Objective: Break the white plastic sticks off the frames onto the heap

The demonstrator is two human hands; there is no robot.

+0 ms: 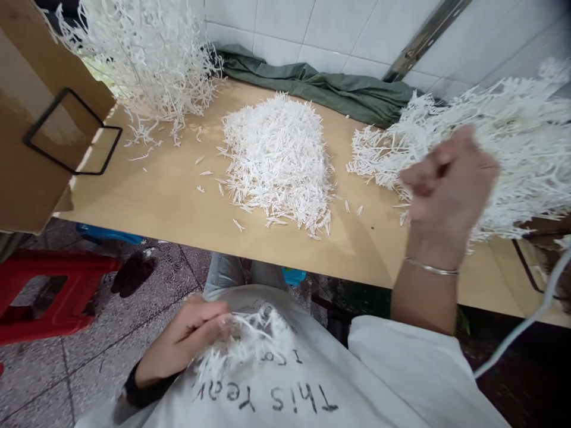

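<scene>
Low in front of my shirt, my left hand (196,333) pinches a bunch of thin white branching strands (263,333) that fans out to the right. My right hand (450,178), slightly smeared by motion, is raised with curled fingers in front of the right-hand heap of white branching strands (521,137). Whatever its fingers may hold is hidden. Between the hands, farther back on the table (178,208), lies a flat pile of short white snipped pieces (281,160). A taller tangle of white branches (151,59) stands at the back left.
A cardboard box (27,119) and a black wire frame (102,148) are at the left. Dark green cloth (312,83) lies along the tiled wall. A red stool (53,291) stands on the floor; a white cable (521,333) hangs at the right.
</scene>
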